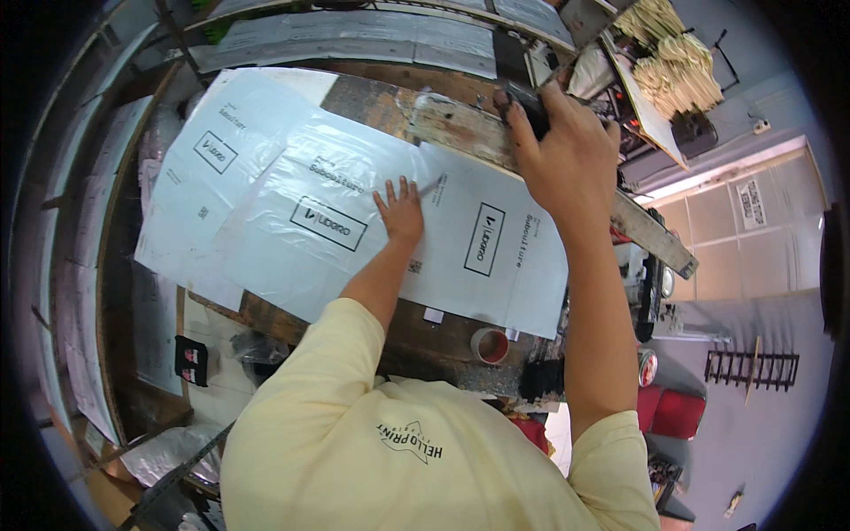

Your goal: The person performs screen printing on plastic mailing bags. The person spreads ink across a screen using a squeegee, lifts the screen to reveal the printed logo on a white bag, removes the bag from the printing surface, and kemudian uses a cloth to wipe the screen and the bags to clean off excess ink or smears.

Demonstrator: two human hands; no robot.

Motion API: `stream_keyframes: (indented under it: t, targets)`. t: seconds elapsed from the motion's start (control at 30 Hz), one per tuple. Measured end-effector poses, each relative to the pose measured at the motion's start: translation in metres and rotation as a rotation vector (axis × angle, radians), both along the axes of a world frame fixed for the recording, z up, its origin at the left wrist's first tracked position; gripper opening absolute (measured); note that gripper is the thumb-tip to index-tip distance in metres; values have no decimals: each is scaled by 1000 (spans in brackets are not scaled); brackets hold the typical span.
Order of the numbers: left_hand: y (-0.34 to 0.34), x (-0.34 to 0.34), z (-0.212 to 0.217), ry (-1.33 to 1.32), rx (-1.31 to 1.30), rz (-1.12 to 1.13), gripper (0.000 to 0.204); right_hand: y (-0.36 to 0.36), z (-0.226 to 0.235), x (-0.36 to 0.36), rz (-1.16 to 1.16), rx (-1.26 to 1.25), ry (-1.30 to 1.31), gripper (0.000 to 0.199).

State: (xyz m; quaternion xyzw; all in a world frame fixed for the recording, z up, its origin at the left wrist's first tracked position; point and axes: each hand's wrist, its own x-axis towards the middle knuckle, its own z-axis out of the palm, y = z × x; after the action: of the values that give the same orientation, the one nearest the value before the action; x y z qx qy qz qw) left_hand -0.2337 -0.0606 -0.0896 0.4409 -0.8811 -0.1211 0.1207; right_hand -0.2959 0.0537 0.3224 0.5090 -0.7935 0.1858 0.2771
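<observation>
My left hand (403, 212) lies flat with spread fingers on a shiny white plastic bag (283, 199) printed with black lettering and a boxed mark. The bag's right part carries a second, turned print beneath a seam. Another printed bag (205, 168) lies to the left, partly overlapped. At the far side of the table, my right hand (571, 146) is raised with its fingers curled around a dark, block-like thing (529, 111), whose kind I cannot make out. Beneath that hand runs a long, stained wooden bar (469, 128), with its right end (660, 234) jutting past the table.
The worn, stained table (425, 341) carries a small cup with reddish contents (489, 345) near its front edge. Racks of flat printed bags (354, 40) stand behind, with more (84, 257) at left. A red chair (677, 413) stands at right, and yellowish cloths (677, 75) hang at back right.
</observation>
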Motion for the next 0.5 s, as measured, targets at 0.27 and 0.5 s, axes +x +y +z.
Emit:
stream_keyframes:
  t: [0.27, 0.5]
  targets:
    - [-1, -9, 64, 232, 68, -528, 34, -4, 3, -10, 0, 18, 32, 43]
    - [137, -64, 58, 455, 100, -1035, 22, -4, 3, -14, 18, -15, 67, 48]
